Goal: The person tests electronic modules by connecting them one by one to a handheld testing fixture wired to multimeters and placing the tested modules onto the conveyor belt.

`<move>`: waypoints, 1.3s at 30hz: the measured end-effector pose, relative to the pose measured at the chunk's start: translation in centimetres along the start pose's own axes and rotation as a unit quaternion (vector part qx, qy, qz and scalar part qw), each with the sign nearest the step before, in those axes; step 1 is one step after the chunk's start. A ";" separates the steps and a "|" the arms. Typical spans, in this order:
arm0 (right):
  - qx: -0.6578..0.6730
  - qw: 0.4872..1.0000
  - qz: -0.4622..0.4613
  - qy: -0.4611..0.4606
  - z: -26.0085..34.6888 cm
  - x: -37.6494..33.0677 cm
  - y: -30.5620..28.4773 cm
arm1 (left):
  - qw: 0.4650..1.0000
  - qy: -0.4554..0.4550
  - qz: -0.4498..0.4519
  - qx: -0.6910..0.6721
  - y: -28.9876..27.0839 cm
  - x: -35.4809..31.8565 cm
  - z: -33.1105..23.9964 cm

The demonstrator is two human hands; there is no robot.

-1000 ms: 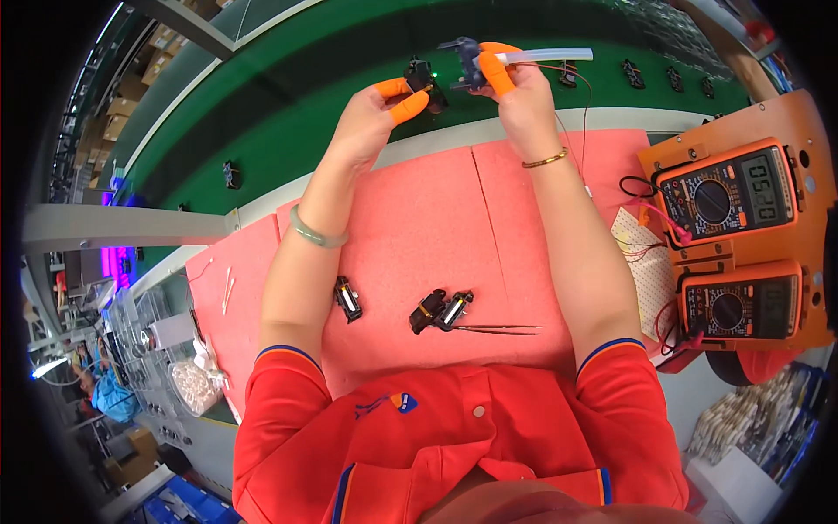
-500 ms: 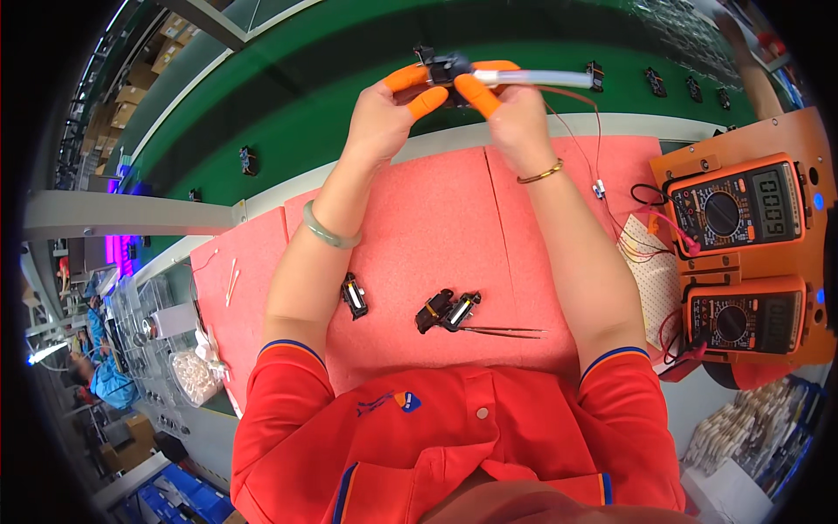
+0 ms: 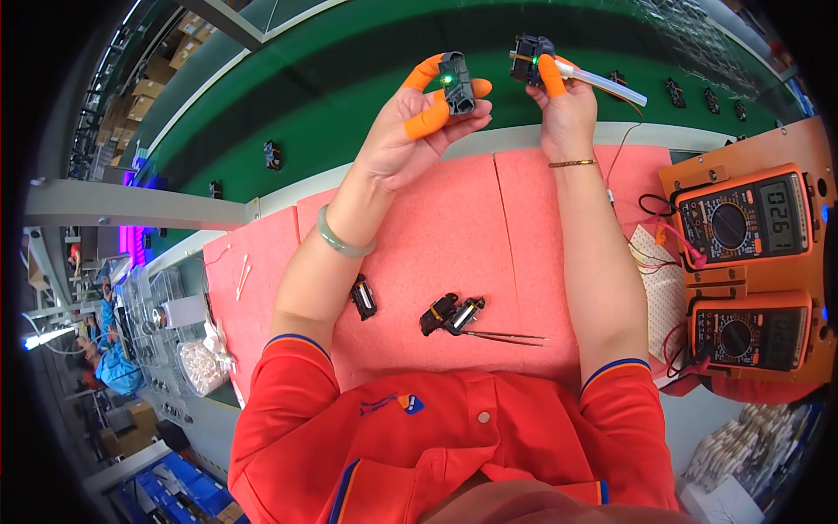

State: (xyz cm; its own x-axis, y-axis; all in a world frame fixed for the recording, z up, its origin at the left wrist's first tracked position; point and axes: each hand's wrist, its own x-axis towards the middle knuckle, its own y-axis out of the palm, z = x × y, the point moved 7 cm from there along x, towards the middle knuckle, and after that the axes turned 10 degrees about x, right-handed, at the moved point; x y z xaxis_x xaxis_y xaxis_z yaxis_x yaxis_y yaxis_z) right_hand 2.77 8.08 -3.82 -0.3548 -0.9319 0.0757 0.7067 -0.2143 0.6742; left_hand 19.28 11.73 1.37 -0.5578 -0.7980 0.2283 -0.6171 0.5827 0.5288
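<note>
Over the green belt [image 3: 349, 96], my hands are apart, with orange finger covers on several fingers. My left hand [image 3: 410, 131] grips a dark plastic module [image 3: 456, 86] with a small green light on it. To its right, my right hand [image 3: 569, 109] holds a black module [image 3: 526, 59] with a tan band, plus a whitish tube-like probe [image 3: 611, 86] with a thin wire. On the pink foam mat [image 3: 436, 236] below lie a small black part [image 3: 363, 298], two black parts side by side [image 3: 452, 313] and tweezers [image 3: 506, 337].
Two orange multimeters [image 3: 738, 218] stand at the right, wired to leads. Several black modules sit along the belt, one at the left [image 3: 272, 155]. Cotton swabs [image 3: 243, 278] lie on the mat's left side, beside a tub of white pieces [image 3: 201, 367]. A grey beam [image 3: 140, 205] crosses the left.
My hands, together around black parts before, have separated, each now with a module. The right hand moved right, and the probe tilts downward to the right. A green light shows on the left module.
</note>
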 end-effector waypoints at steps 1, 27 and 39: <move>0.002 1.000 -0.012 -0.007 0.3 0.3 -0.3 | 0.999 -0.013 -0.011 -0.028 -0.2 0.2 0.4; 0.037 0.990 -0.125 -0.060 2.1 1.9 -3.7 | 0.337 -0.041 -0.133 0.931 -8.2 1.2 -4.8; -0.181 0.954 -0.069 -0.229 5.2 3.8 -4.8 | 0.364 -0.239 -0.269 0.859 -15.4 -9.3 -9.5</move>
State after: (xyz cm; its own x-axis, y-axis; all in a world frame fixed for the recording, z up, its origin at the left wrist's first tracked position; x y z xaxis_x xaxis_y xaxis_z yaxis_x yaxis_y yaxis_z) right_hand -5.15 7.14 -2.98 -0.6314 -0.6795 0.3737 0.7696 -0.4896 0.4100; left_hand 39.18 8.72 -1.13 0.1220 -0.9890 0.0838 0.0845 -0.0738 -0.9937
